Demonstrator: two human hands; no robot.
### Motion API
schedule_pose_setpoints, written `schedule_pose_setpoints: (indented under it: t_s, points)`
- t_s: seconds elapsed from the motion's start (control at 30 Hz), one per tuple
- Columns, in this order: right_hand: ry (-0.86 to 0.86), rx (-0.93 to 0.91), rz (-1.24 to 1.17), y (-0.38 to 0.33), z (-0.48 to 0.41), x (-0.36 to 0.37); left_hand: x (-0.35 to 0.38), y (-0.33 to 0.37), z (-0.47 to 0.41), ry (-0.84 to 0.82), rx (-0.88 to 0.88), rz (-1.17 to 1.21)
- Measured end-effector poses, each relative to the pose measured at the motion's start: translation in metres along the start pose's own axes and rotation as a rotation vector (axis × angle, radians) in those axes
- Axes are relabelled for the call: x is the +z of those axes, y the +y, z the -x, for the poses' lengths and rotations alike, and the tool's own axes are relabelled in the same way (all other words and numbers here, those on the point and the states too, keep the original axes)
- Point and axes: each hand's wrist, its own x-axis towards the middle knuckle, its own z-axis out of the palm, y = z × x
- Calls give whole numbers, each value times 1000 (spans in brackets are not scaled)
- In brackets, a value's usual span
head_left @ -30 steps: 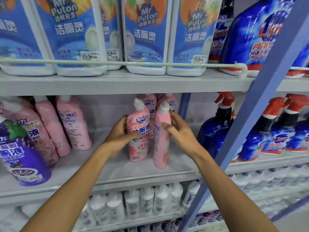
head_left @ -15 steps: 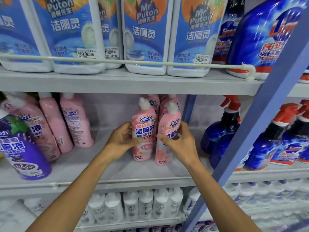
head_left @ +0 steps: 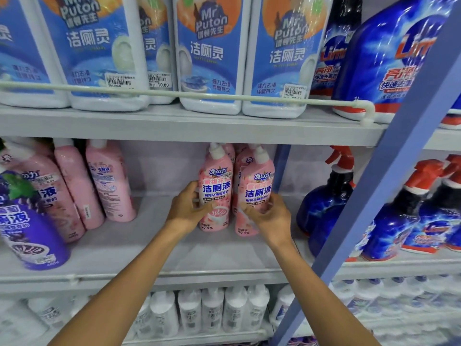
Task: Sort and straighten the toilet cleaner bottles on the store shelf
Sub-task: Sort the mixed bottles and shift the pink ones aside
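Two pink toilet cleaner bottles stand upright side by side on the middle shelf, labels facing me. My left hand grips the left pink bottle at its lower half. My right hand grips the right pink bottle low down, from the right. More pink bottles stand close behind the pair, mostly hidden. At the shelf's left, several pink bottles lean leftward, two with their back labels showing, beside a leaning purple bottle.
Large blue-and-white Mr Puton jugs fill the top shelf behind a white rail. Blue spray bottles with red triggers stand to the right, past a blue upright post. White bottles line the lower shelf.
The right bottle was turned from side-on to label forward and stood upright beside the left one. Both hands slid lower on the bottles, and the pair now stands straight.
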Motion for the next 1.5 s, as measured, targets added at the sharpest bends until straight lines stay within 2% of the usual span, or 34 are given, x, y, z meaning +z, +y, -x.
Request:
schedule_pose_setpoints:
  t_s: [0.2, 0.4, 0.7, 0.9, 1.27, 1.5]
  points:
    - [112, 53, 113, -11, -14, 19, 0, 1, -19, -65, 50, 5]
    - [173, 49, 154, -5, -18, 33, 10, -7, -18, 18, 63, 79]
    - [13, -12, -8, 3, -27, 21, 20, -6, -18, 121, 3, 79]
    - [-4, -22, -64, -2, -27, 15, 11, -5, -22, 63, -12, 121]
    - [7, -29, -111, 2, -26, 14, 19, -7, -12, 114, -98, 209]
    - [-88, -23, -150, 4, -26, 6, 25, -4, -9, 133, -163, 246]
